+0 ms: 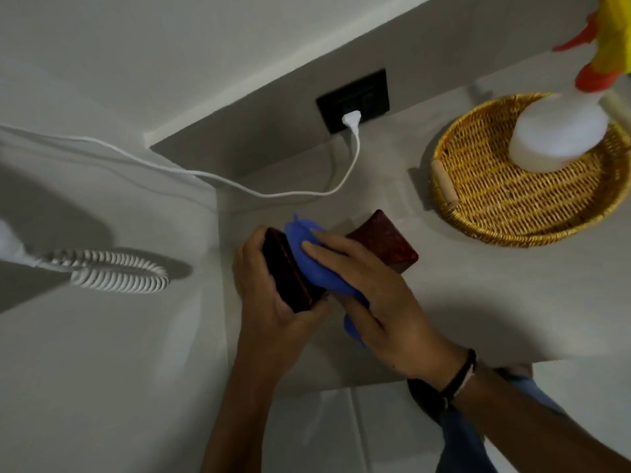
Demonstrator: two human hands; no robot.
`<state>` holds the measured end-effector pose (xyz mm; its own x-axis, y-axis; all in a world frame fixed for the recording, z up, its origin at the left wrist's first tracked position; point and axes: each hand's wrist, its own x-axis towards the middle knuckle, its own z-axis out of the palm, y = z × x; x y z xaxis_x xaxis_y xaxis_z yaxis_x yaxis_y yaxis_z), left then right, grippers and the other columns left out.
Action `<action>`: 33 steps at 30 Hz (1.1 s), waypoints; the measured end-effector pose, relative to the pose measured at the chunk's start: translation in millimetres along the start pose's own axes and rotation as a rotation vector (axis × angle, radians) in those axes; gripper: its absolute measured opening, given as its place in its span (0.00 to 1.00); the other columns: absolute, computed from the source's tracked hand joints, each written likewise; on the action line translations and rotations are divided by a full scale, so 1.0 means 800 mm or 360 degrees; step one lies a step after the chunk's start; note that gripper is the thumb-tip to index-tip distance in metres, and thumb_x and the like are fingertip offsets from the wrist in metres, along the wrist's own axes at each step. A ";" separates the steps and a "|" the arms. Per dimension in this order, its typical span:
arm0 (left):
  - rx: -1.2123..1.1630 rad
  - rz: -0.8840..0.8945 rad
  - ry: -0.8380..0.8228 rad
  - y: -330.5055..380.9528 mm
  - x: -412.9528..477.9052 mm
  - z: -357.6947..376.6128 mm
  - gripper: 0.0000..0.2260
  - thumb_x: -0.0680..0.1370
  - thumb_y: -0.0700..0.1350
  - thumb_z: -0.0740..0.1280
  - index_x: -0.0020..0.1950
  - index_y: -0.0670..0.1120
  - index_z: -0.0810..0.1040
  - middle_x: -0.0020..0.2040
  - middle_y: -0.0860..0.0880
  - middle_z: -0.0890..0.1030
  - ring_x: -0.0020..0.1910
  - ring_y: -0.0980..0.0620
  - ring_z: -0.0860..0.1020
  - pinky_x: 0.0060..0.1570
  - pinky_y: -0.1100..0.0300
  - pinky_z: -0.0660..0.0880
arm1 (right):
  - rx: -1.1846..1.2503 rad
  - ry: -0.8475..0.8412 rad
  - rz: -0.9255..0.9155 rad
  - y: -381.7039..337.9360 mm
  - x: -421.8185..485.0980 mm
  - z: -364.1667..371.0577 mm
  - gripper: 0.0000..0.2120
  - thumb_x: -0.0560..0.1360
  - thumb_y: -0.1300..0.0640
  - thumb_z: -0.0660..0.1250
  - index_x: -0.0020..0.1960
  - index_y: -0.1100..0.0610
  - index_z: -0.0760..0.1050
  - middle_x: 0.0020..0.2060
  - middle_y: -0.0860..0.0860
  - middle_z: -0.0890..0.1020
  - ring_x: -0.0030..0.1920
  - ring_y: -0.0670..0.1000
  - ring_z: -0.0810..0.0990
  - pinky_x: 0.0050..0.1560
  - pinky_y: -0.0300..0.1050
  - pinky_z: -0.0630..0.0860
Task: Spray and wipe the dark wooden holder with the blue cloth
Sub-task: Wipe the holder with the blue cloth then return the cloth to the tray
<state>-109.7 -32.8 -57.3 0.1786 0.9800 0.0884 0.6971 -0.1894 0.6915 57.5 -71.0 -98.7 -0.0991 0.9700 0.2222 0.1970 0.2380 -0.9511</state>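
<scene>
A dark wooden holder (pixel 290 273) is lifted a little above the grey counter, gripped from the left by my left hand (pixel 266 295). My right hand (pixel 372 295) presses a blue cloth (pixel 309 254) against the holder's right face, fingers flat over the cloth. Part of the cloth hangs below my right palm. A second reddish-brown wooden piece (pixel 386 242) lies on the counter just behind my right hand. The spray bottle (pixel 563 131), white with an orange and yellow head, stands in the wicker tray at the upper right.
A round wicker tray (pixel 505 206) sits on the grey counter (pixel 495 295) at the right. A black wall socket (pixel 355 99) holds a white plug with a cable (pixel 239 187) running left. A coiled white cord (pixel 116 271) lies at the left.
</scene>
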 end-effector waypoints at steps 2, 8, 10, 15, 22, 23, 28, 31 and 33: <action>-0.0025 -0.0074 0.0001 -0.004 -0.005 -0.001 0.43 0.62 0.48 0.77 0.74 0.57 0.63 0.64 0.57 0.68 0.66 0.40 0.74 0.63 0.37 0.77 | -0.0348 0.0005 0.0134 0.029 -0.011 -0.024 0.25 0.79 0.67 0.62 0.77 0.61 0.72 0.78 0.58 0.70 0.80 0.59 0.68 0.79 0.61 0.68; -0.0072 -0.0113 0.0022 0.000 -0.006 0.004 0.44 0.60 0.49 0.75 0.75 0.55 0.63 0.65 0.61 0.67 0.67 0.45 0.73 0.64 0.40 0.77 | -0.0395 0.0081 0.0300 0.039 -0.008 -0.051 0.28 0.78 0.70 0.65 0.78 0.58 0.71 0.78 0.55 0.71 0.80 0.56 0.68 0.79 0.60 0.67; -0.0109 -0.0111 0.0009 0.000 -0.006 0.003 0.44 0.61 0.46 0.77 0.75 0.50 0.64 0.66 0.54 0.68 0.67 0.43 0.74 0.64 0.40 0.77 | -0.0226 -0.0001 0.0087 0.007 -0.006 -0.012 0.26 0.81 0.64 0.61 0.79 0.55 0.69 0.79 0.51 0.70 0.81 0.51 0.67 0.81 0.52 0.65; -0.0117 -0.0136 -0.0043 -0.002 -0.009 -0.005 0.44 0.62 0.44 0.79 0.75 0.49 0.63 0.69 0.48 0.69 0.68 0.45 0.74 0.65 0.43 0.78 | -0.0243 -0.0107 -0.0023 0.016 -0.002 -0.006 0.27 0.82 0.62 0.61 0.81 0.53 0.67 0.81 0.51 0.67 0.81 0.51 0.64 0.82 0.50 0.63; 0.0145 -0.0072 0.0081 0.027 0.002 0.009 0.47 0.60 0.59 0.74 0.77 0.49 0.65 0.62 0.59 0.67 0.64 0.67 0.65 0.68 0.52 0.71 | -0.0545 0.0037 0.0251 0.079 -0.013 -0.076 0.27 0.82 0.68 0.65 0.79 0.55 0.69 0.77 0.53 0.72 0.75 0.53 0.72 0.76 0.57 0.72; 0.0195 -0.0074 0.0070 0.029 0.002 0.011 0.49 0.61 0.62 0.74 0.79 0.49 0.63 0.65 0.59 0.67 0.64 0.67 0.64 0.70 0.50 0.70 | -0.0516 0.0054 0.0256 0.079 -0.012 -0.074 0.27 0.82 0.68 0.65 0.79 0.55 0.69 0.77 0.52 0.72 0.76 0.53 0.72 0.76 0.57 0.71; 0.0460 0.0298 -0.0301 0.020 -0.012 0.002 0.63 0.63 0.72 0.75 0.86 0.56 0.41 0.87 0.53 0.42 0.85 0.54 0.46 0.77 0.50 0.49 | -0.0448 0.0132 0.0331 0.077 0.000 -0.064 0.26 0.81 0.70 0.65 0.78 0.58 0.71 0.76 0.54 0.73 0.76 0.56 0.72 0.78 0.57 0.70; 0.0794 0.0638 -0.0477 0.004 -0.013 -0.016 0.61 0.65 0.59 0.82 0.86 0.56 0.46 0.86 0.41 0.39 0.86 0.45 0.44 0.75 0.43 0.61 | -0.0415 0.0143 0.0345 0.081 0.005 -0.064 0.26 0.80 0.71 0.64 0.77 0.59 0.72 0.75 0.55 0.74 0.75 0.56 0.73 0.77 0.54 0.71; 0.0891 0.0717 -0.0426 -0.002 -0.009 -0.023 0.55 0.68 0.44 0.81 0.86 0.54 0.50 0.87 0.42 0.43 0.86 0.40 0.51 0.74 0.41 0.70 | -0.0419 0.0116 0.0340 0.081 0.006 -0.065 0.26 0.80 0.72 0.65 0.77 0.59 0.72 0.75 0.55 0.74 0.74 0.56 0.74 0.76 0.52 0.72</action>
<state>-124.8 -38.8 -46.0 0.6414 0.7656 0.0497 0.7520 -0.6402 0.1570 120.8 -48.3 -147.6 0.0397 0.9981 0.0480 0.4516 0.0249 -0.8919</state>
